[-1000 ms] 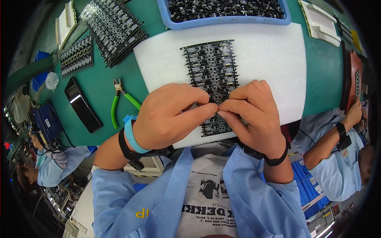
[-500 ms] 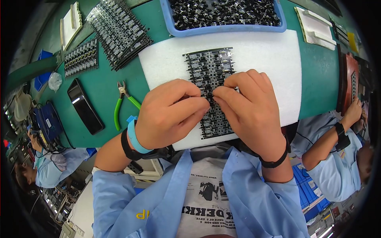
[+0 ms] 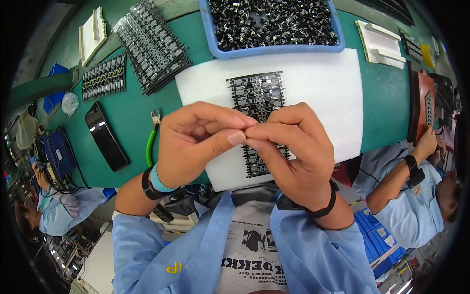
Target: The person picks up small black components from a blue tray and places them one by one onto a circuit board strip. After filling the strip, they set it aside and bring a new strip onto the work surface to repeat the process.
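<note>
Fingertips are brought together over a green workbench (image 3: pixel 382 108): the left hand (image 3: pixel 183 144) and the right hand (image 3: pixel 296 147), seen slightly apart half a second ago, are now joined at the tips of thumb and forefinger. Both are held in a narrow pinch; whether a small piece is gripped between them cannot be told. By that meeting, attention is judged to be shifted from the surface below to the fingertips themselves. The black circuit panel (image 3: pixel 257 90) is laid flat beneath them on a white foam sheet (image 3: pixel 328 98), its middle hidden by the fingers.

Counted around the pair: one panel and one foam sheet are seen at the centre. One blue tray (image 3: pixel 279 49) is set beyond, filled with small black parts (image 3: pixel 274 24) too many to be numbered. At left, one stack of panels (image 3: pixel 152 46) is piled, its layers uncountable, with one smaller panel (image 3: pixel 104 77) placed beside it. One black phone (image 3: pixel 106 137) and one pair of green-handled cutters (image 3: pixel 151 147), partly covered by the left hand, are also shown. Two white ribbed pieces are counted, one at left (image 3: pixel 92 36), one at right (image 3: pixel 379 43).
</note>
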### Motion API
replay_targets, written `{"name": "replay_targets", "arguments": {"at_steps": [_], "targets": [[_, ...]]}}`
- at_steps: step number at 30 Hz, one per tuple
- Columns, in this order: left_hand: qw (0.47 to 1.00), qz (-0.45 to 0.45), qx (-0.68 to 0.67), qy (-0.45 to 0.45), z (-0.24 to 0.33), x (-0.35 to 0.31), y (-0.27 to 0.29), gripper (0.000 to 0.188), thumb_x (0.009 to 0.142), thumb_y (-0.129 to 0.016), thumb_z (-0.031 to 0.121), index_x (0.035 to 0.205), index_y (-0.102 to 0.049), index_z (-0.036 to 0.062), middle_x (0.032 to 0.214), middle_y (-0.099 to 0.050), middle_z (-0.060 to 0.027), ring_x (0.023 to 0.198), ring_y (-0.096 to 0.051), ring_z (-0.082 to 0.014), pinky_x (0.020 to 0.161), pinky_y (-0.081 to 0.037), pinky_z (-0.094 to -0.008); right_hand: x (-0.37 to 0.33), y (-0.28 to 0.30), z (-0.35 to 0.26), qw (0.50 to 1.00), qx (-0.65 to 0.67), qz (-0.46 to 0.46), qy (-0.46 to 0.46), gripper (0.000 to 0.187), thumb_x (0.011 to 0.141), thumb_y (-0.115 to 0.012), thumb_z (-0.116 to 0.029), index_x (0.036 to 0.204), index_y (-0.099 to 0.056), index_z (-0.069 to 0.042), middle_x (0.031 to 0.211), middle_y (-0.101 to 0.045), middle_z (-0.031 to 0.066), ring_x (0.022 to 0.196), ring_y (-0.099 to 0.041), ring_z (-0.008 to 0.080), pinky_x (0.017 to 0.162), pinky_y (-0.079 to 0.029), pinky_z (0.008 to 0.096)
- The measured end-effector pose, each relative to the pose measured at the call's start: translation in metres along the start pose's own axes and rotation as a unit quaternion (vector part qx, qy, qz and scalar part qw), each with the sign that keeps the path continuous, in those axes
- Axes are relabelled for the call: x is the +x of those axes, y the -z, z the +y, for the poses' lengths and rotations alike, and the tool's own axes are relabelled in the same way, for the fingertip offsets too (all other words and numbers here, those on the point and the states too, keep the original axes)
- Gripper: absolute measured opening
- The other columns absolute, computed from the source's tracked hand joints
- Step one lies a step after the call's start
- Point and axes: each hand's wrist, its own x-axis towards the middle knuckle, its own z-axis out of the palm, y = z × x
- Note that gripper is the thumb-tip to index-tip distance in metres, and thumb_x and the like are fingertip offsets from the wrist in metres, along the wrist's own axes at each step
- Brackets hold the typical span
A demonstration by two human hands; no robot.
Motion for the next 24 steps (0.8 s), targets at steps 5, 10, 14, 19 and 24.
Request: {"name": "replay_targets", "arguments": {"at_steps": [5,10,14,19,24], "targets": [[0.997,0.022,-0.057,0.05,0.002,0.007,0.007,0.016,0.106,-0.076,-0.004,0.121,-0.073,-0.0035,0.123,-0.081,-0.0193,0.113,-0.08,-0.0233,0.094,-0.068,-0.0383,0.023,0.001,-0.005,0.999,-0.031,-0.017,0.007,0.026,0.089,-0.089,0.004,0.113,-0.083,-0.004,0.103,-0.076,0.008,0.085,-0.068,0.0188,0.08,-0.055,0.032],[0.939,-0.098,0.309,-0.113,0.003,0.005,0.002,0.023,0.097,-0.08,-0.004,0.12,-0.077,-0.0008,0.115,-0.081,-0.0151,0.102,-0.081,-0.0269,0.086,-0.066,-0.039,0.094,0.049,0.046,0.979,-0.194,-0.032,0.059,0.015,0.1,-0.081,-0.007,0.115,-0.082,-0.003,0.101,-0.077,0.0068,0.082,-0.068,0.0186,0.074,-0.051,0.0331],[0.836,-0.192,0.463,-0.222,-0.001,0.01,-0.002,0.029,0.087,-0.082,-0.005,0.116,-0.082,-0.0007,0.109,-0.081,-0.0146,0.091,-0.079,-0.0303,0.08,-0.064,-0.0385,0.125,0.048,0.08,0.952,-0.284,-0.047,0.101,0.021,0.095,-0.082,-0.006,0.116,-0.082,-0.002,0.103,-0.078,0.0083,0.08,-0.068,0.0201,0.07,-0.05,0.0349],[0.79,-0.228,0.499,-0.272,-0.003,0.018,0.002,0.035,0.08,-0.083,-0.002,0.115,-0.083,-0.0014,0.105,-0.081,-0.0133,0.087,-0.077,-0.0293,0.077,-0.063,-0.0383,0.133,0.042,0.067,0.959,-0.262,-0.078,0.078,0.009,0.091,-0.078,-0.003,0.098,-0.079,0.002,0.094,-0.075,0.0197,0.094,-0.073,0.0406,0.086,-0.059,0.0469],[0.794,-0.231,0.501,-0.256,-0.01,0.016,0.005,0.034,0.085,-0.077,0.007,0.117,-0.081,-0.0006,0.108,-0.078,-0.0123,0.093,-0.076,-0.0294,0.08,-0.061,-0.0403,0.132,0.041,0.077,0.976,-0.197,-0.051,0.075,0.009,0.09,-0.079,-0.001,0.097,-0.079,0.004,0.088,-0.075,0.0173,0.084,-0.073,0.0351,0.079,-0.059,0.0435]]}}
